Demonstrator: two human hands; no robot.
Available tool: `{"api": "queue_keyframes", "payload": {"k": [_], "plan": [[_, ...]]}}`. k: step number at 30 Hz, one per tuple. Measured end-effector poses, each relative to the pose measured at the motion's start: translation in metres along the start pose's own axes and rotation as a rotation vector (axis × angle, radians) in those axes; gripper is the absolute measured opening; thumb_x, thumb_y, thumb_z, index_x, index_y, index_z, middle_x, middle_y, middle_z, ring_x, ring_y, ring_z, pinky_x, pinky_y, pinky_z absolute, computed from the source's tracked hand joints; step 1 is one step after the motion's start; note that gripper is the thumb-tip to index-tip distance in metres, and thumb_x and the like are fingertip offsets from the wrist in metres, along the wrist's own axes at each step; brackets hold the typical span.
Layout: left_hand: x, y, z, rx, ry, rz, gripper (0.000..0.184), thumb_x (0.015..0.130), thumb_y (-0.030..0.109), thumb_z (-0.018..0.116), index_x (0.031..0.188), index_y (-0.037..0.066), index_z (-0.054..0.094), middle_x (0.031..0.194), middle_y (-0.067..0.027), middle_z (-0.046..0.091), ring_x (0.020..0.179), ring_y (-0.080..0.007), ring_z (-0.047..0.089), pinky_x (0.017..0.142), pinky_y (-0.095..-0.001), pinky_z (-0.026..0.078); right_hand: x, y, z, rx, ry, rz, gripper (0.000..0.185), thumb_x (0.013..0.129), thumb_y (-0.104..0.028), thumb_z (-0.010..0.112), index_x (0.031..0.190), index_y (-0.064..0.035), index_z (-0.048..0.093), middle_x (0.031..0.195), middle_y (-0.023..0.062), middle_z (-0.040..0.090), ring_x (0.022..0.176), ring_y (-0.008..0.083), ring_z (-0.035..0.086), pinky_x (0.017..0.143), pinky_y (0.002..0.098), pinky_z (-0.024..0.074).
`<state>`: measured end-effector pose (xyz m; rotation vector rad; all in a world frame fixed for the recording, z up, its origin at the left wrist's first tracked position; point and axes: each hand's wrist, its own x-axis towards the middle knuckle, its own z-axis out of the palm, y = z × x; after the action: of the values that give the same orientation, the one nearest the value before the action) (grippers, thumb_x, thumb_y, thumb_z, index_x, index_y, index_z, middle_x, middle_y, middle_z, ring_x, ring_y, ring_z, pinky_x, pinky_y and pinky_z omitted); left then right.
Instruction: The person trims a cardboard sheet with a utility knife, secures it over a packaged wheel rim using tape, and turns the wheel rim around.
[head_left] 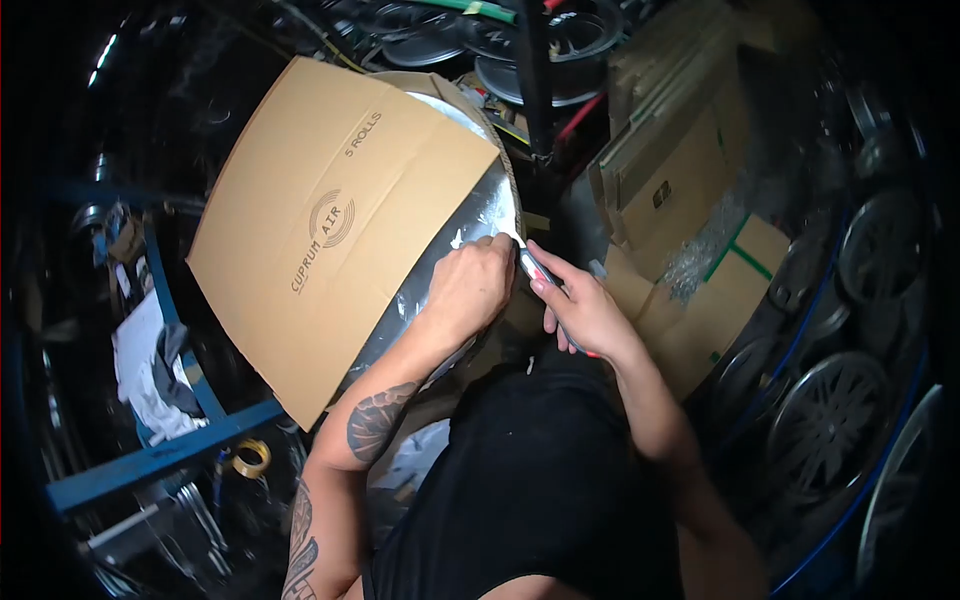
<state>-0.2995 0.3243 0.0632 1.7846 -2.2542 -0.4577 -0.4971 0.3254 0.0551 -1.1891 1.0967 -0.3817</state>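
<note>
Red-and-grey knife (534, 267) is clamped in the fingers of the right hand (583, 303), at the rim (512, 185) of a silvery disc (411, 293); the left hand (472, 280) curls its fingers together there, grip hidden. Cardboard (330, 220) overlies the disc, a corner reaching the rim. Past a dark gap, a box (685, 190) holds clear wrap (692, 262).

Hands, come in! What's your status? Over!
Right grip: closed on red-grey tool. Left grip: curled at shiny disc. Printed cardboard: partly covering disc.

silvery disc (490, 203) mostly hidden beneath the cardboard sheet (330, 190), tip of the tool (533, 265) unclear
</note>
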Motion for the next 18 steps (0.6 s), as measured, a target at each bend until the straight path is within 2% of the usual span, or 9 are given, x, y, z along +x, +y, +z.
{"api": "queue_keyframes", "payload": {"k": [3,6,7,13,16,18], "plan": [[0.002,-0.007,0.0,0.046,0.003,0.12,0.014,0.091,0.012,0.062,0.087,-0.002,0.062,0.081,-0.0227,0.069,0.075,-0.0439,0.07,0.067,-0.0526,0.057,-0.004,0.007,0.006,0.002,0.012,-0.017,0.053,0.107,-0.023,0.056,0.158,-0.02,0.044,0.061,0.006,0.061,0.044,0.0132,0.06,0.044,0.0313,0.0504],[0.001,-0.012,0.0,0.052,0.022,0.218,0.014,0.09,0.011,0.062,0.084,-0.001,0.062,0.082,-0.0232,0.069,0.075,-0.044,0.069,0.067,-0.0521,0.056,-0.021,0.011,0.016,-0.024,0.032,-0.027,0.053,0.107,-0.022,0.055,0.158,-0.0185,0.044,0.059,0.0064,0.06,0.044,0.0139,0.06,0.045,0.032,0.0511],[0.0,-0.017,0.003,0.037,0.024,0.22,0.011,0.091,0.01,0.064,0.087,0.0,0.06,0.079,-0.0218,0.066,0.077,-0.0444,0.067,0.071,-0.0528,0.053,-0.026,0.014,0.022,-0.016,0.056,-0.038,0.053,0.107,-0.022,0.055,0.158,-0.018,0.044,0.059,0.0064,0.06,0.044,0.0141,0.06,0.045,0.0322,0.0511],[-0.01,-0.016,0.002,0.033,0.005,0.261,0.014,0.091,0.011,0.063,0.084,-0.001,0.06,0.08,-0.0238,0.065,0.078,-0.0454,0.066,0.072,-0.0534,0.053,-0.057,0.028,0.059,0.016,0.123,-0.057,0.052,0.107,-0.02,0.054,0.158,-0.0158,0.043,0.057,0.0066,0.058,0.044,0.0147,0.06,0.046,0.0334,0.0515],[-0.012,-0.026,0.001,0.033,-0.012,0.291,0.016,0.092,0.012,0.063,0.084,-0.002,0.061,0.081,-0.0256,0.066,0.079,-0.0469,0.066,0.074,-0.0536,0.053,-0.055,0.027,0.061,0.051,0.102,-0.016,0.053,0.108,-0.021,0.053,0.159,-0.0144,0.042,0.06,0.0074,0.06,0.044,0.015,0.061,0.046,0.0341,0.0517],[-0.012,-0.029,-0.001,0.034,-0.012,0.322,0.017,0.092,0.013,0.063,0.085,-0.002,0.061,0.082,-0.0259,0.066,0.08,-0.0472,0.066,0.075,-0.0536,0.053,-0.041,0.029,0.066,0.111,0.1,-0.078,0.053,0.108,-0.021,0.053,0.159,-0.0126,0.042,0.061,0.008,0.06,0.044,0.0152,0.06,0.045,0.0339,0.0514]]}}
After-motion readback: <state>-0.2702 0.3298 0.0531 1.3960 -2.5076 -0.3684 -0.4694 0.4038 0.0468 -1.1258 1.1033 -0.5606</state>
